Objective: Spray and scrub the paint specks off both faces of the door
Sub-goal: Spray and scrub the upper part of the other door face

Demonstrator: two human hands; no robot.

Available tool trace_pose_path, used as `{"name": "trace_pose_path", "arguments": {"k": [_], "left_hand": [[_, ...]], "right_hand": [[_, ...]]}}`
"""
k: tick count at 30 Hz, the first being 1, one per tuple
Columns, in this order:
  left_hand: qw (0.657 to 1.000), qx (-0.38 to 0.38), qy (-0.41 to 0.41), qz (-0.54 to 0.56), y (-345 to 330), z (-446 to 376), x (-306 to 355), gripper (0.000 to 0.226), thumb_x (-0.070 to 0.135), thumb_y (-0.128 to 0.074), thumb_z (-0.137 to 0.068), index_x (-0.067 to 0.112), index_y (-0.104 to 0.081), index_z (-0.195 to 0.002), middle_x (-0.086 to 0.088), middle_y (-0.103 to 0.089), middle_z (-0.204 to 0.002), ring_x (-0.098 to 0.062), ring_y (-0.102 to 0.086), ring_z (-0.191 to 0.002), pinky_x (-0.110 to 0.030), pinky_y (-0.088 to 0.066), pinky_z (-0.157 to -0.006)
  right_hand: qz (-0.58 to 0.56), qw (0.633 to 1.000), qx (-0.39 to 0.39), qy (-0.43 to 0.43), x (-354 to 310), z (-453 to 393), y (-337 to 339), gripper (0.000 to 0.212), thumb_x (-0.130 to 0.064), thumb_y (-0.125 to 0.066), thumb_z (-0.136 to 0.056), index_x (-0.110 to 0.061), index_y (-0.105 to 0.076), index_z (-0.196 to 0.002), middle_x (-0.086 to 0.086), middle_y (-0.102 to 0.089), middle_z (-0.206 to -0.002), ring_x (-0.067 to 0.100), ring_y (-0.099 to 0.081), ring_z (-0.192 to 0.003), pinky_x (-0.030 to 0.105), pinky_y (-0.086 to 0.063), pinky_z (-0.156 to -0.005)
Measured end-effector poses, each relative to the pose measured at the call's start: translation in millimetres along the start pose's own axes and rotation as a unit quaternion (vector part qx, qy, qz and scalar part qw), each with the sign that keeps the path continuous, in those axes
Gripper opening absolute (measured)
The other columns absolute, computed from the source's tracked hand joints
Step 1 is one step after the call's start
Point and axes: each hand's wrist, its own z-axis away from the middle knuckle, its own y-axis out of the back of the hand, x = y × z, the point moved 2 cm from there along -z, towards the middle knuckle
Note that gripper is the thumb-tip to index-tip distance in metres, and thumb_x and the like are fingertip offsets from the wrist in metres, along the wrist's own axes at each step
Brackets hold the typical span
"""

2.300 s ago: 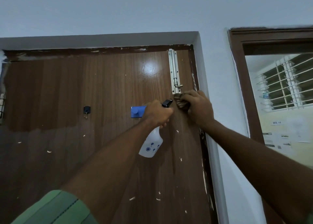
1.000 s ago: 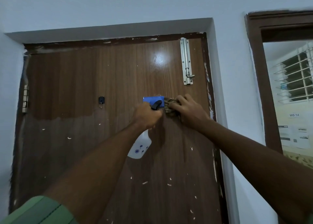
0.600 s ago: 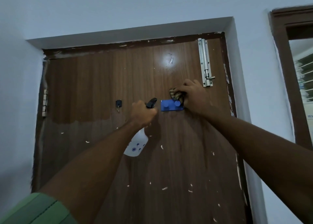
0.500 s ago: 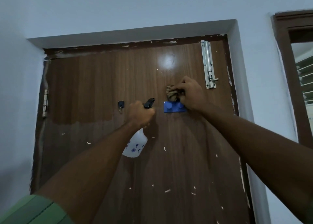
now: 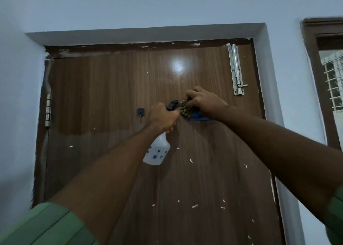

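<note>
1. The wall [image 5: 167, 5] is pale blue and goes all around the doorway.
2. The door [image 5: 115, 89] is brown wood and it is closed. Its top part looks dark and shiny. Its lower part looks dull.
3. The window frame [image 5: 315, 74] is brown and sits at the far right, on the wall.
4. The person's left hand [image 5: 163, 117] is curled tight around the neck of the spray bottle [image 5: 157, 153]. The bottle is white with small blue shapes on it. It hangs down below the hand, close to the door. Its black top pokes out above the hand.
5. The person's right hand [image 5: 204, 101] grips a bunched-up cloth [image 5: 184, 109] and holds it against the door. The cloth is brown and striped. It sits just right of the bottle's black top.
6. The silver bolt [image 5: 235, 68] runs up and down near the door's top right corner.
7. The blue hook plate [image 5: 197, 117] is on the door, partly hidden under the right hand and the cloth.
8. The hinge [image 5: 48, 110] is on the door's left edge.
9. The small black hook [image 5: 140, 112] is left of the left hand.
10. The white paint specks [image 5: 194, 205] are dotted over the lower part of the door.
</note>
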Motion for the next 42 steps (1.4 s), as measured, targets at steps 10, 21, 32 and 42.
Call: {"name": "trace_pose_path", "arguments": {"k": [10, 21, 32, 42], "left_hand": [[0.999, -0.039, -0.02, -0.007, 16, 8, -3, 0.033, 0.025, -0.063, -0.099, 0.004, -0.072, -0.076, -0.011, -0.073, -0.066, -0.014, -0.061, -0.043, -0.023, -0.045, -0.042], [0.999, -0.023, -0.029, 0.034, 20, 1, -1, 0.037, 0.032, -0.063, -0.102, 0.005, -0.073, -0.08, -0.014, -0.074, -0.067, -0.018, -0.066, -0.047, -0.026, -0.048, -0.045], [0.999, -0.02, -0.029, 0.029, 4, 8, 7, 0.032, 0.026, -0.06, -0.101, 0.003, -0.073, -0.081, -0.016, -0.074, -0.07, -0.016, -0.064, -0.046, -0.024, -0.047, -0.045], [0.999, -0.027, -0.012, 0.039, -25, 10, 15, 0.03, 0.026, -0.063, -0.102, 0.001, -0.073, -0.088, -0.018, -0.075, -0.072, -0.011, -0.061, -0.041, -0.019, -0.044, -0.039]], "right_hand": [[-0.069, 0.962, 0.212, -0.156, -2, 8, -34, 0.025, -0.001, -0.078, -0.078, -0.014, -0.077, -0.099, 0.006, -0.062, -0.107, 0.029, -0.049, -0.095, 0.032, -0.037, -0.06], [0.044, 0.98, 0.114, -0.156, -50, 0, -26, 0.037, -0.012, -0.088, -0.075, -0.017, -0.076, -0.11, 0.007, -0.066, -0.107, 0.031, -0.058, -0.104, 0.041, -0.053, -0.072], [0.167, 0.981, 0.088, 0.034, -81, 65, -54, 0.037, -0.011, -0.062, -0.088, -0.021, -0.07, -0.123, 0.013, -0.066, -0.123, 0.029, -0.064, -0.106, 0.042, -0.058, -0.076], [-0.035, 0.936, 0.265, -0.23, -28, 114, -28, 0.032, -0.016, -0.063, -0.098, -0.011, -0.068, -0.129, 0.012, -0.054, -0.113, 0.019, -0.052, -0.088, 0.026, -0.04, -0.064]]}}
